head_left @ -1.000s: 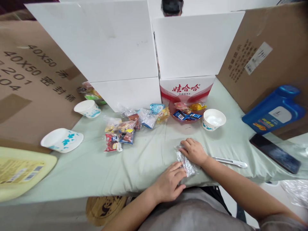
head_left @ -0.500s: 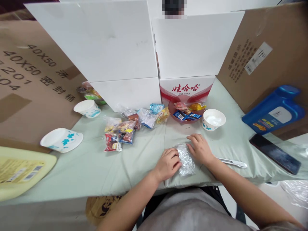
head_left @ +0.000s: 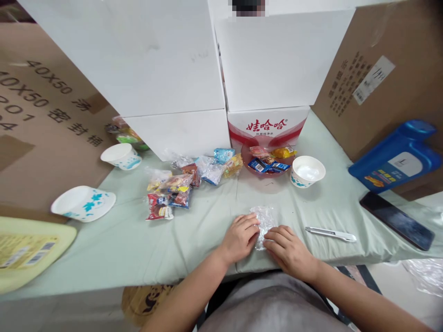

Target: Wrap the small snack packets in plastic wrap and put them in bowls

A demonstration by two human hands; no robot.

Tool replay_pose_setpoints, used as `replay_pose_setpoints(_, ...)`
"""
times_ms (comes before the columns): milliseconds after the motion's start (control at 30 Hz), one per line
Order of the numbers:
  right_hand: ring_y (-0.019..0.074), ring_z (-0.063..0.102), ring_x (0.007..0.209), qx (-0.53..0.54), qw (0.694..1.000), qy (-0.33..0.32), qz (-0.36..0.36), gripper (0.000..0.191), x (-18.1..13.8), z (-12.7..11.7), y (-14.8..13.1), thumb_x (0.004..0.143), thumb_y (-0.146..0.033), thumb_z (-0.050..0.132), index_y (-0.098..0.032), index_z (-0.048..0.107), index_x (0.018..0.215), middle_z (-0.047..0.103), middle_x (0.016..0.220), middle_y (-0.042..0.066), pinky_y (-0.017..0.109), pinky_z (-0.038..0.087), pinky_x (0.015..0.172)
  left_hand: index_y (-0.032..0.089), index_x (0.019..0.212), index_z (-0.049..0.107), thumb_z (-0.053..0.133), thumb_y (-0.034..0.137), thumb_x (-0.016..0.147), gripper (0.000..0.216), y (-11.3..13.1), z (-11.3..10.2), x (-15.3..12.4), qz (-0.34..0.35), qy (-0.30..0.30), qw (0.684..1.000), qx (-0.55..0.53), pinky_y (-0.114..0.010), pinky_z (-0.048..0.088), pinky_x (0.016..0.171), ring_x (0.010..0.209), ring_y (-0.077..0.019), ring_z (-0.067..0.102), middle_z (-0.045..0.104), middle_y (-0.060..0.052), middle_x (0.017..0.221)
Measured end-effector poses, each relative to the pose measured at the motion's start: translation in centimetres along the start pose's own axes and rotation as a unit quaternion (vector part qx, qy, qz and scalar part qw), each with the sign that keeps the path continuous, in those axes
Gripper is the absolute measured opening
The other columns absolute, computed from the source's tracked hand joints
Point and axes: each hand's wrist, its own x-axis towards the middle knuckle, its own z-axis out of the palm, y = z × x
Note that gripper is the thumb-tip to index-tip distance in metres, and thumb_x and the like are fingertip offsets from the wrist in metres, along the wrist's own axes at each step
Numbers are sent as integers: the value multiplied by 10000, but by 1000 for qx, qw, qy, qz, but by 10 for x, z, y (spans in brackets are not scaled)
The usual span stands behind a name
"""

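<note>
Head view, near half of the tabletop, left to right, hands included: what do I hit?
Pale yellow container → nearer left white cup → red snack packet → left hand → crinkled clear plastic → right hand → white cutter → black phone

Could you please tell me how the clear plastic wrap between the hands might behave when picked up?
The clear plastic wrap looks thin, so it is probably light. Its crinkled surface suggests it may flop or crumple when lifted. Being shiny, it might slide on the cloth if pushed, though the left hand and right hand are at its edges.
</note>
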Motion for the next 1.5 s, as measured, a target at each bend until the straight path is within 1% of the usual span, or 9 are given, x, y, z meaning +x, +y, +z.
replay_pose_setpoints(200,183,606,801,-29,995,-24,92,224,33,-7,21,990,-195,382,-182,604,1013,660,876,67,305,450,731,178,1022,613,422,19,834,312,-2,0,-1,-14,5,999,-32,-436,487,1013,1202,-219,573,678,-93,1105)
replay_pose_setpoints(467,168,598,663,-146,960,-115,207,195,61,17,48,974,-204,425,-175,614,936,639,851,71,286,363,585,183,1022,579,410,21,840,297,-1,-1,-1,-45,12,998,-43,-416,529,963,1117,-216,595,644,-100,1128)
replay_pose_setpoints(633,167,597,679,-155,957,-103,221,220,59,26,47,991,-253,406,-177,611,964,640,878,68,286,341,586,164,1164,529,405,41,862,350,1,-2,-2,-32,41,999,-9,-415,509,984,1205,-228,539,576,-136,1239)
replay_pose_setpoints(833,220,583,795,-159,956,-37,242,166,58,13,66,950,-257,496,-165,633,942,639,897,97,314,405,686,205,1172,585,506,145,898,292,2,-1,4,-49,-45,995,74,-522,434,1043,1295,-287,474,598,-97,1294)
replay_pose_setpoints(967,250,552,974,-110,975,50,184,157,53,0,63,921,-168,507,-163,641,1004,650,1030,122,375,432,871,215,1169,591,517,143,892,295,1,-1,4,-44,-34,997,52,-506,439,1043,1297,-274,478,609,-95,1275)
replay_pose_setpoints(1167,235,555,1057,-33,996,-61,64,188,43,10,40,905,-161,551,-204,656,1056,674,1092,79,384,452,913,172,1134,557,519,133,856,283,-4,1,0,-88,36,995,25,-463,495,987,1160,-259,562,574,-138,1243)
replay_pose_setpoints(1267,211,581,970,-34,997,-26,69,221,42,-7,57,923,-135,487,-207,668,1027,687,1030,85,358,481,850,189,1022,583,538,126,829,207,-5,2,-1,-78,29,996,20,-473,494,979,1176,-276,551,591,-118,1181)
replay_pose_setpoints(1400,237,565,1057,-133,971,121,158,274,51,-62,101,950,-181,419,-198,678,1038,675,1104,114,396,449,928,186,970,588,536,122,829,163,-5,1,2,-62,17,998,21,-499,479,980,1204,-291,525,607,-110,1122)
replay_pose_setpoints(1500,296,542,1111,-238,916,72,313,315,61,-94,133,951,-236,413,-145,681,1090,656,1158,166,447,415,942,186,958,594,539,122,823,160,-4,0,4,-70,14,997,23,-502,479,969,1178,-286,531,605,-109,1121)
